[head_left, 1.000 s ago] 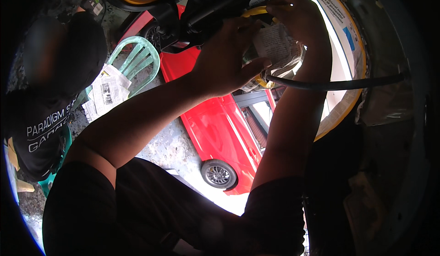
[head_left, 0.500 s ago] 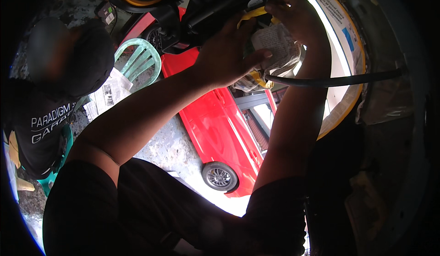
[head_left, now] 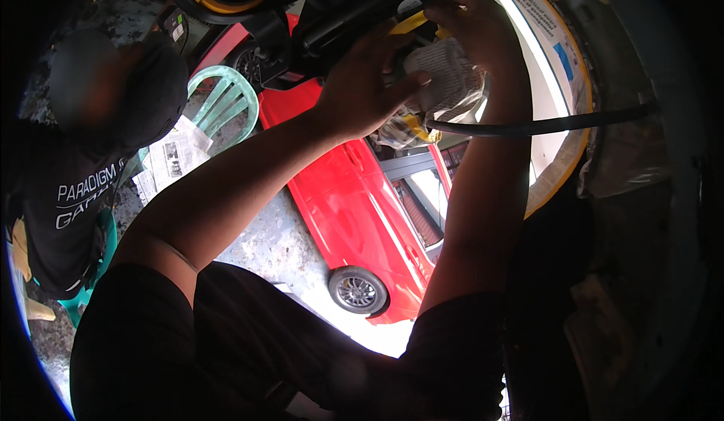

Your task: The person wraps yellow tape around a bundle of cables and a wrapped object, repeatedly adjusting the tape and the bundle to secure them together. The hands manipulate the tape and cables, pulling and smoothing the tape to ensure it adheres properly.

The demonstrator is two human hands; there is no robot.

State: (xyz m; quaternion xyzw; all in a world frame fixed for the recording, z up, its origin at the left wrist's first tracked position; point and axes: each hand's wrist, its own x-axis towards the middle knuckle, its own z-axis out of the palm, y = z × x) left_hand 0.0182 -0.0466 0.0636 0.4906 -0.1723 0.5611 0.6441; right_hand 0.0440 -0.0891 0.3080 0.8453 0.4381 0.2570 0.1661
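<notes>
A strip of yellow masking tape (head_left: 411, 23) runs between my two hands, below a black tube-like part. My left hand (head_left: 360, 89) is open, its thumb stretched out across newspaper wrapping (head_left: 445, 81) and its fingers up by the tape's left end. Those fingertips are in deep shadow. My right hand (head_left: 483, 32) is bent over at the tape's right end, with its fingertips closed on it. More yellow tape and crumpled paper hang beneath the wrapping. Just under it a black hose (head_left: 543, 128) passes in front of my right forearm.
Beyond my arms stands a red car (head_left: 347, 202). To the left, a person in a black shirt and cap (head_left: 83, 187) is near a pale green plastic chair (head_left: 226, 104) and newspaper sheets (head_left: 173, 157). A newspaper-masked, taped rim (head_left: 562, 66) curves at the right.
The view has shifted slightly, so the surroundings sit a little further left. Both hands stay around the tape and newspaper wrapping, with little change in pose.
</notes>
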